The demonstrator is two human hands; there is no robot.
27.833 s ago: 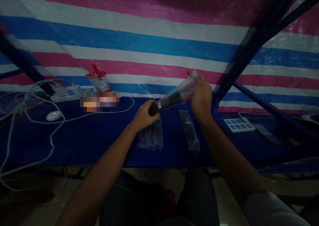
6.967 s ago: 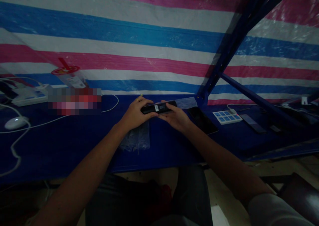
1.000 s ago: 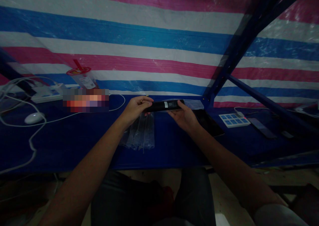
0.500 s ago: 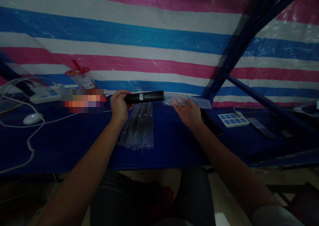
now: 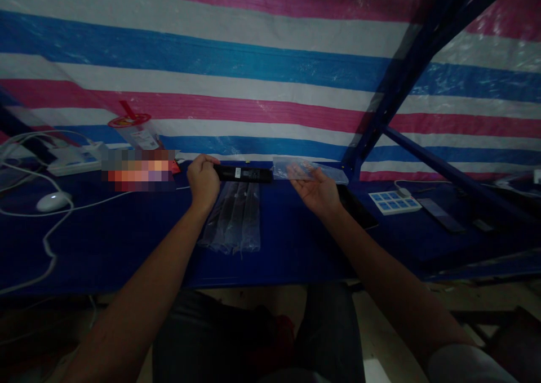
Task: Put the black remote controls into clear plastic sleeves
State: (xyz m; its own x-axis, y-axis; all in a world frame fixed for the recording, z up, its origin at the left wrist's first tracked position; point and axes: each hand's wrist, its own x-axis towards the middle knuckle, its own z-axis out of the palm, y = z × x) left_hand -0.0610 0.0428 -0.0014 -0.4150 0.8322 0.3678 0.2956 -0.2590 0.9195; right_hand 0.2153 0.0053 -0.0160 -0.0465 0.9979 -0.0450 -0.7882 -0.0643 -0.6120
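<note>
My left hand [image 5: 203,181] is closed round one end of a long black object, apparently a remote control [image 5: 249,174], with a small white label facing me. Its free end points right, close to the mouth of a clear plastic bag [image 5: 280,168]; it looks to be just outside the bag. My right hand [image 5: 318,192] lies palm up with the narrow bag across its fingers, the thumb pressing on it. Below the remote control, several dark long pieces in clear plastic bags [image 5: 236,219] lie side by side on the blue table [image 5: 291,259].
At the left are a lidded cup [image 5: 141,134], white cables, a power strip [image 5: 76,165] and a white mouse [image 5: 53,201]. A black tablet-like slab [image 5: 358,208] lies by my right wrist. Farther right are a white-and-blue socket board [image 5: 394,202] and a phone-like slab [image 5: 442,214].
The remote control's free end has dipped, and it has moved slightly lower. The bag in my right hand has shifted a little left.
</note>
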